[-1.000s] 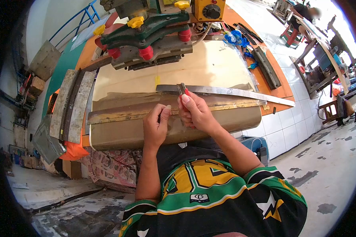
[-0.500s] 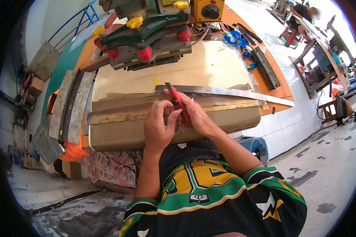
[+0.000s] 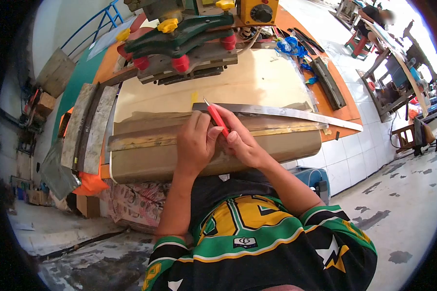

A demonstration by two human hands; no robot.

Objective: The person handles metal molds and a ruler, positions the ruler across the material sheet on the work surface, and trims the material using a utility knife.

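A red cutter knife with a pointed metal blade is gripped in my right hand, its tip angled up and away from me. Close against it, my left hand is curled, thumb beside the knife; whatever its fingers may hold is hidden. Both hands are above the rounded front edge of the brown-covered work surface. Just past the knife, a long steel ruler lies slantwise over a cream sheet.
A green press head with red knobs overhangs the back of the sheet. Metal bars lie at the left and another dark bar at the right. Blue plastic scraps sit beside it. Another person sits far right.
The knife has turned in my right hand, so its red body and bright blade tip now show plainly. My left fingers have curled in closer to it. The ruler stays put.
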